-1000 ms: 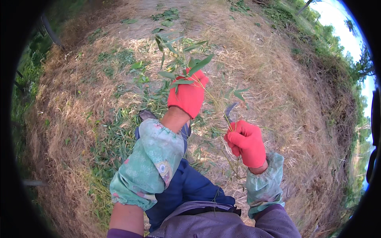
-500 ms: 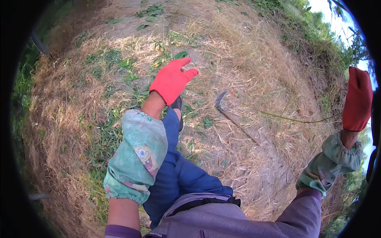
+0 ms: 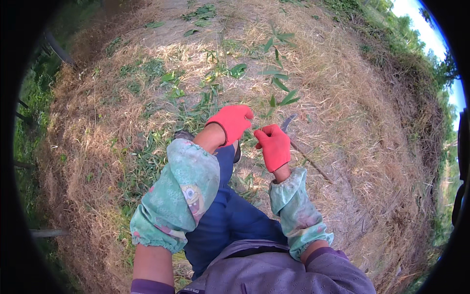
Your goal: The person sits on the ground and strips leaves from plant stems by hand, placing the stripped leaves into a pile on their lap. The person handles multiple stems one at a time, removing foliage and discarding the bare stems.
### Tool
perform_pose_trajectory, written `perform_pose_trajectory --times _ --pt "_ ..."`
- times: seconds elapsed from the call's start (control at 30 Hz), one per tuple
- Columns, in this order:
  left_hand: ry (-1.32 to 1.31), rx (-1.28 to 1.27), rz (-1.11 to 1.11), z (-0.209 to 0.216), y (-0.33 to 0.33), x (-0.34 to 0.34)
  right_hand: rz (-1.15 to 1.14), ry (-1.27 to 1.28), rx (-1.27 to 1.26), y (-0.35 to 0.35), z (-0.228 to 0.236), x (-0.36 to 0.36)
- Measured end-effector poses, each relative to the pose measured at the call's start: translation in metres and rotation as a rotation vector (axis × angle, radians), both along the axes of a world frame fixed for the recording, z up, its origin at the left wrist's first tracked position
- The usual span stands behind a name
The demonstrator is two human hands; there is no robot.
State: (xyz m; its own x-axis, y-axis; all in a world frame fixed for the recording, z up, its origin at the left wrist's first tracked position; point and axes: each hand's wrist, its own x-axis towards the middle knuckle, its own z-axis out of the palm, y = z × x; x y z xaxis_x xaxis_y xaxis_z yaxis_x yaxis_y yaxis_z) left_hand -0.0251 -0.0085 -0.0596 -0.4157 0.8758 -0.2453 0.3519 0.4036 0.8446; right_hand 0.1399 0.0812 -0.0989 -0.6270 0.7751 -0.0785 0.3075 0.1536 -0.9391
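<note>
Both my hands wear red gloves and have come close together in front of my legs. My right hand (image 3: 274,147) is closed in a pinch on a thin leafy stem (image 3: 280,84), whose long green leaves spread beyond the hands. Just left of it, my left hand (image 3: 230,124) has curled fingers close to the stem's lower end. Whatever those fingers hold is hidden. Past my right hand, a sickle (image 3: 311,160) with a curved metal blade and a long wooden handle lies on the ground, its blade partly behind the glove.
Dry straw-like grass (image 3: 342,112) covers the ground. Cut green leaves (image 3: 200,13) lie scattered at the far side and around my feet. A grassy bank (image 3: 396,73) rises on the right. Dark poles (image 3: 58,46) stand at the left edge.
My right hand has swung from the far right in to the middle, bringing the leafy stem with it. My left hand has moved slightly right and nearer, and its spread fingers have curled.
</note>
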Motion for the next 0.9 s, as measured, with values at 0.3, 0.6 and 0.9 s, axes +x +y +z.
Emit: perform_pose_trajectory --times 0.3,0.6,0.9 --pt "-0.525 0.291 0.078 0.029 0.003 0.011 0.071 0.110 -0.166 -0.006 0.019 0.012" --pt "-0.710 0.449 0.158 0.042 0.006 0.035 0.029 0.042 0.159 0.004 0.062 0.030" --pt "-0.690 0.497 0.242 0.048 0.010 0.045 -0.256 0.202 0.084 -0.010 0.098 0.024"
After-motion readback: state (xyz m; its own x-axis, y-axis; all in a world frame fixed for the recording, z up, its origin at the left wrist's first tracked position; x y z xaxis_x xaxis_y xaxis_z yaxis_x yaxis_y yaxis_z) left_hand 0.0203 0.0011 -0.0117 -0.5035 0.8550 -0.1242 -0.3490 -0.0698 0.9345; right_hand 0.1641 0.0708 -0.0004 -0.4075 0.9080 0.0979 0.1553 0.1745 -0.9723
